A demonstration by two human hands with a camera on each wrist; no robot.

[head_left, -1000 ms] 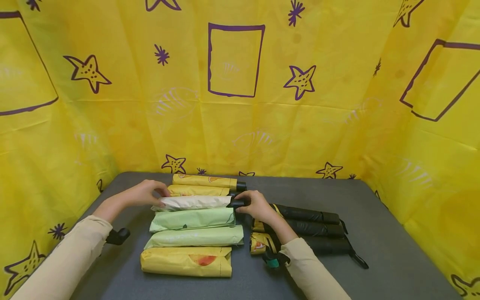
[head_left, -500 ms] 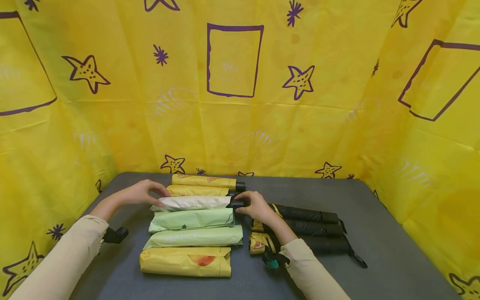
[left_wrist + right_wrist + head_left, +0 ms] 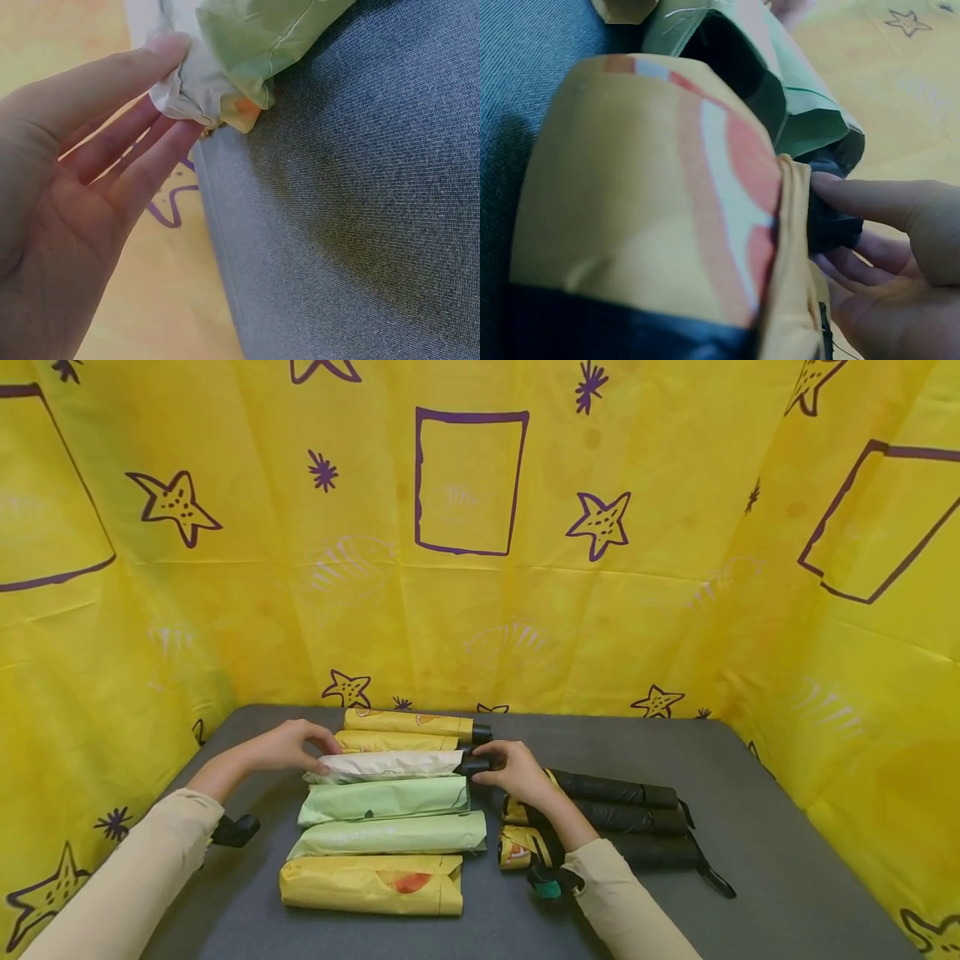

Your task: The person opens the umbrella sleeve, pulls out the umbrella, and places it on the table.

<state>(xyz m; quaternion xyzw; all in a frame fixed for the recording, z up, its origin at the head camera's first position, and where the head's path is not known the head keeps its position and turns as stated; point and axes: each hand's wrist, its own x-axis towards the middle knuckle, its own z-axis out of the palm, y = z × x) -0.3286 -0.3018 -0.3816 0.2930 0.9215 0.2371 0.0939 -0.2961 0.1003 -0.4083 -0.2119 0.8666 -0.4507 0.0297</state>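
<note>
A white folded umbrella (image 3: 393, 765) lies in a column of wrapped umbrellas on the dark table. At its left end my left hand (image 3: 288, 747) pinches the pale fabric; the left wrist view shows the thumb on top and the fingers (image 3: 146, 169) beneath. My right hand (image 3: 517, 772) grips the black handle (image 3: 474, 765) at the other end, between thumb and fingers. Nearer me lie a light green umbrella (image 3: 386, 799), a second green one (image 3: 390, 834) and a yellow one with an orange fruit print (image 3: 375, 885). Yellow umbrellas (image 3: 408, 722) lie beyond the white one.
Under and beside my right forearm lie black folded umbrellas (image 3: 645, 816) with yellow ends and wrist straps (image 3: 716, 874). One yellow end (image 3: 645, 187) fills much of the right wrist view. A yellow printed curtain (image 3: 480, 635) surrounds the table (image 3: 750, 827).
Both hands stay at the two ends of the white umbrella. The black handle shifts very slightly; everything else keeps its place.
</note>
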